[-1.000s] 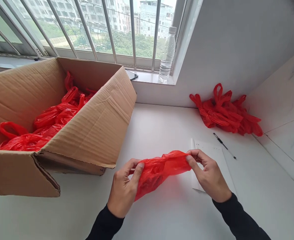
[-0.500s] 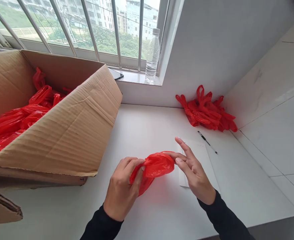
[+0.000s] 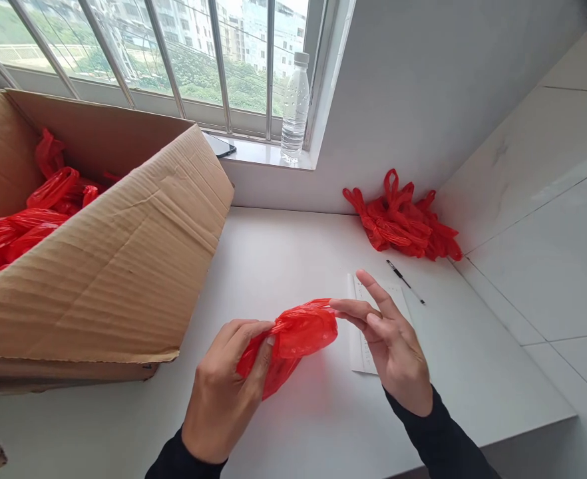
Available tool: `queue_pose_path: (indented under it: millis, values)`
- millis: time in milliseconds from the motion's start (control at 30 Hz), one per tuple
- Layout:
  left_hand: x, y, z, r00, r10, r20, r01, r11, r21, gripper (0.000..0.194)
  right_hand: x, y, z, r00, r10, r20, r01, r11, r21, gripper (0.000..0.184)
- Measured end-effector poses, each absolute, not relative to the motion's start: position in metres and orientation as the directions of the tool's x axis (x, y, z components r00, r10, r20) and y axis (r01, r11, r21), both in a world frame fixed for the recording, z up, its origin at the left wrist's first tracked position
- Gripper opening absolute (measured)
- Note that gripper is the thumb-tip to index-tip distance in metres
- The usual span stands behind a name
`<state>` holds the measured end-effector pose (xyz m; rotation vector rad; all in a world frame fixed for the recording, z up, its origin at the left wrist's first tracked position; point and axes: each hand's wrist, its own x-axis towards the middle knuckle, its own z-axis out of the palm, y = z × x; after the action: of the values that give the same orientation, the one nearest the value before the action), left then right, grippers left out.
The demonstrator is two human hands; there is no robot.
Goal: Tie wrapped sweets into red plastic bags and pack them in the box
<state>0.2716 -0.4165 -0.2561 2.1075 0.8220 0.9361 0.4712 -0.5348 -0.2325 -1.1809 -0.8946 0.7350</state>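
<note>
A crumpled red plastic bag [image 3: 307, 332] is stretched sideways above the white table. My left hand [image 3: 228, 382] pinches its gathered left part between thumb and fingers. At the bag's right end, my right hand [image 3: 391, 339] has its fingers stretched out and spread, one pointing upward, with fingertips touching the edge of the plastic. Whether those fingertips sit inside a loop of the bag I cannot tell. Below the right hand lies a white sheet of paper [image 3: 357, 342] with small writing, partly covered by the hand.
On the left stands a large open cardboard box [image 3: 138, 253] with several red plastic bags [image 3: 24, 229] inside. A pile of red bags [image 3: 406, 223] lies against the back wall, with a pen [image 3: 406, 283] before it. A water bottle [image 3: 295, 110] and a dark flat device [image 3: 221, 146] rest on the windowsill.
My right hand has turned, its thumb drawing back from the bag and its fingers straightening at the bag's end. The left hand keeps its pinch. The whole view has shifted slightly.
</note>
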Motion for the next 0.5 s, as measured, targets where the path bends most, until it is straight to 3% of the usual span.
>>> queue_pose_path:
  millis: [133, 300, 333, 400, 500]
  values:
    - [0.270, -0.417, -0.256, 0.548, 0.751, 0.368, 0.266, -0.574, 0.775, 0.011, 0.481, -0.535, -0.228, 0.431, 0.897, 0.096, -0.296, 0.241, -0.924, 0.055]
    - [0.271, -0.419, -0.255, 0.564, 0.716, 0.411, 0.256, -0.625, 0.738, 0.014, 0.481, -0.535, -0.226, 0.423, 0.906, 0.035, -0.295, 0.175, -0.939, 0.055]
    - [0.271, -0.421, -0.254, 0.571, 0.695, 0.436, 0.244, -0.651, 0.718, 0.016, 0.478, -0.535, -0.227, 0.434, 0.899, 0.055, -0.221, 0.165, -0.961, 0.053]
    - [0.272, -0.424, -0.250, 0.589, 0.636, 0.499, 0.202, -0.713, 0.671, 0.022, 0.471, -0.534, -0.230, 0.463, 0.873, 0.154, 0.083, 0.130, -0.988, 0.047]
    - [0.273, -0.429, -0.246, 0.615, 0.555, 0.560, 0.123, -0.769, 0.627, 0.028, 0.457, -0.533, -0.235, 0.398, 0.866, 0.304, 0.549, 0.041, -0.835, 0.042]
